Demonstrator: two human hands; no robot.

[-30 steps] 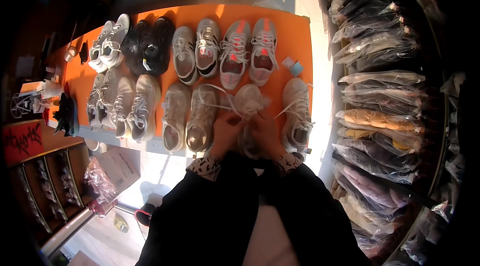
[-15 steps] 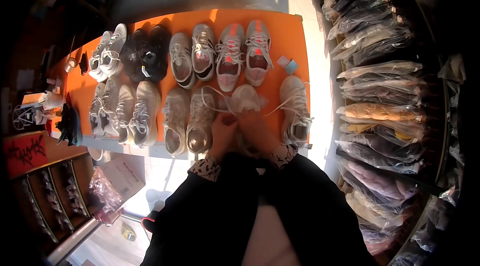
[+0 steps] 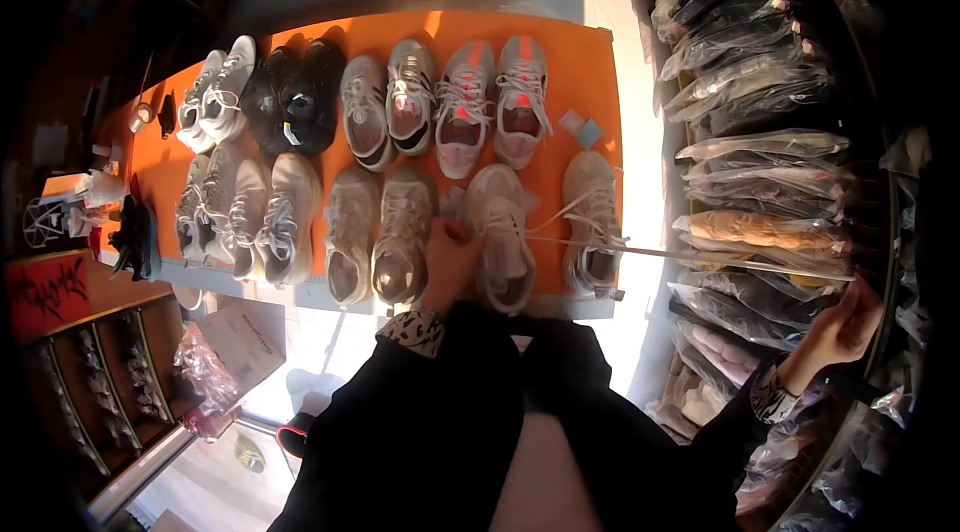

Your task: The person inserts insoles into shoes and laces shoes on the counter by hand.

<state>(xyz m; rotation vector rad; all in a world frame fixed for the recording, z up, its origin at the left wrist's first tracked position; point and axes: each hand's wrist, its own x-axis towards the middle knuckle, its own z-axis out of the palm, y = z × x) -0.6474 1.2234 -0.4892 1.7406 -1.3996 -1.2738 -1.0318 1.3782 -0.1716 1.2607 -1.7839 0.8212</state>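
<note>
A white sneaker (image 3: 507, 267) stands on the orange table in front of me, toe pointing away. My left hand (image 3: 452, 257) is at its left side, fingers closed near the lacing; what they pinch is hidden. Far out to the right, my right hand (image 3: 848, 322) grips the end of a white shoelace (image 3: 690, 255), stretched taut from the sneaker across the table edge. Another white sneaker (image 3: 590, 217) with loose laces sits to the right, below the line of the pulled lace. Just left of my left hand is a pair of pale sneakers (image 3: 403, 222).
The orange table (image 3: 580, 62) bears two rows of shoes, among them a black pair (image 3: 310, 102) and a grey-pink pair (image 3: 520, 102). Small paper tags (image 3: 582, 129) lie at the right. Plastic-covered garments (image 3: 765, 157) hang along the right side. A cardboard box (image 3: 245, 342) is at lower left.
Both hands were together at the sneaker. My right hand has swung far to the right, drawing the lace out straight; the sneaker is now more exposed. My left hand stays beside it.
</note>
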